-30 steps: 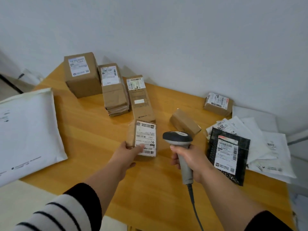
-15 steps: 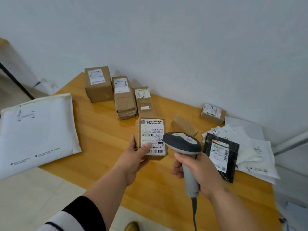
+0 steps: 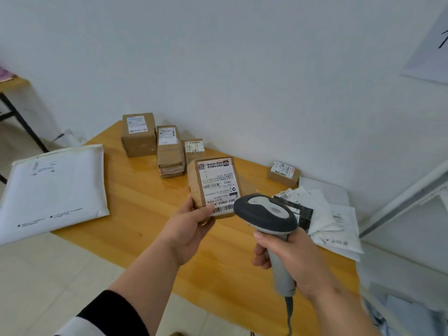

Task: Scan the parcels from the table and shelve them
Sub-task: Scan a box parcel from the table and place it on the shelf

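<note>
Left hand grips labelled cardboard parcel above bench; right hand clutches barcode scanner, just beside parcel.

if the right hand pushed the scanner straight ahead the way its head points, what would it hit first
Most likely the small box held up by the left hand: the scanner in the right hand faces its label. Depth is unclear.

parcel brown, white label | scanner grey | table orange wood | sleeve black-white striped
</note>
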### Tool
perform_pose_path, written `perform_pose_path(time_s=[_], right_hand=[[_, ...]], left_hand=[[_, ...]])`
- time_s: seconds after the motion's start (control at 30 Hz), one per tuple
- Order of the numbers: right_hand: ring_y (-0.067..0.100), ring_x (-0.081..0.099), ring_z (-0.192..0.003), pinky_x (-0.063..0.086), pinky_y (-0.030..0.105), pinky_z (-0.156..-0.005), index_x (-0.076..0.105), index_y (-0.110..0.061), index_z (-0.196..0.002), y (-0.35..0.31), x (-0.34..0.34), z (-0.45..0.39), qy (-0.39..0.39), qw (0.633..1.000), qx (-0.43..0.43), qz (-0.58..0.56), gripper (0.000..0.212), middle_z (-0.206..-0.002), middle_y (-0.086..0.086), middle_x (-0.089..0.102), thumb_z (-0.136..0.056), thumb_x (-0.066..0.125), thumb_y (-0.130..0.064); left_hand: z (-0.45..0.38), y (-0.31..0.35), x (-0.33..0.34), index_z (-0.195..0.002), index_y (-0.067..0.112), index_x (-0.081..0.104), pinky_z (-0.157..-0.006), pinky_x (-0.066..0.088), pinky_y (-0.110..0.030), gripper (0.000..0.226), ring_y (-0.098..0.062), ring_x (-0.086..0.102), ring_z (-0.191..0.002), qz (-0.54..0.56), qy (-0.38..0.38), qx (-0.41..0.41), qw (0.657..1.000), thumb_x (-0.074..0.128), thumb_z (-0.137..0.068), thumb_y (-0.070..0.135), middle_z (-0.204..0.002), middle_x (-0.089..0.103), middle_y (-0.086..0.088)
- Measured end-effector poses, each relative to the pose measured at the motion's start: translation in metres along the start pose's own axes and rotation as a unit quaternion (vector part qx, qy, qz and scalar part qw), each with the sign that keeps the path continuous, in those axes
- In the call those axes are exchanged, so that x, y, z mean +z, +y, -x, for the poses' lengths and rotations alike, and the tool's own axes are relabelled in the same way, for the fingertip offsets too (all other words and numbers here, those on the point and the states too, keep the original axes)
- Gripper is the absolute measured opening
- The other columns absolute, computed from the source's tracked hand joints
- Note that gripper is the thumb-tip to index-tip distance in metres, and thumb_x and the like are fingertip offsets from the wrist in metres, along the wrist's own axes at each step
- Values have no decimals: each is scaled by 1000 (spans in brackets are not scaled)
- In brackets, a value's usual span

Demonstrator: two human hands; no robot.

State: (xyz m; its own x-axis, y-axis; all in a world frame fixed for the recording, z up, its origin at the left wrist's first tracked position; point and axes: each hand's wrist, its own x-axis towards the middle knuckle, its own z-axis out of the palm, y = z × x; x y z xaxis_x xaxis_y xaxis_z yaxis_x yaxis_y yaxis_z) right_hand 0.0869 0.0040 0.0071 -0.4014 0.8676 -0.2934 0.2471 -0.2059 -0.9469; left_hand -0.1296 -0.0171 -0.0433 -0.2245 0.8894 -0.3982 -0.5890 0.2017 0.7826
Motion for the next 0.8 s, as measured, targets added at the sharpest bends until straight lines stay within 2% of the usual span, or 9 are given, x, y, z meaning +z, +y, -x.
perform_pose_path(time_s=[0.17, 0.33, 0.8], right_hand=[[29, 74, -65, 56, 28, -57, 74, -17, -68, -7, -17, 19, 6, 999, -41, 7, 22, -70, 14, 72, -89, 74, -18], [28, 72, -62, 54, 28, -55, 73, -14, -71, -11, -30, 33, -13, 999, -43, 3, 19, -68, 12, 70, -73, 74, -33], [26, 70, -61, 53, 29, -58, 71, -12, -63, -12, -38, 44, -59, 996, -66, 9, 25, -67, 15, 69, -75, 72, -34]], left_hand=[[16, -5, 18, -124, 15, 60, -90, 50, -27, 55, -11, 69, -103, -10, -1, 39, 999, 75, -71, 18, -115, 73, 1], [21, -7, 26, -123, 9, 61, -86, 51, -25, 60, -12, 69, -104, 8, 41, 53, 998, 79, -66, 18, -113, 74, -1], [27, -22, 37, -124, 10, 58, -90, 51, -30, 74, -15, 70, -104, -17, 63, 72, 995, 86, -56, 19, -110, 74, -3]])
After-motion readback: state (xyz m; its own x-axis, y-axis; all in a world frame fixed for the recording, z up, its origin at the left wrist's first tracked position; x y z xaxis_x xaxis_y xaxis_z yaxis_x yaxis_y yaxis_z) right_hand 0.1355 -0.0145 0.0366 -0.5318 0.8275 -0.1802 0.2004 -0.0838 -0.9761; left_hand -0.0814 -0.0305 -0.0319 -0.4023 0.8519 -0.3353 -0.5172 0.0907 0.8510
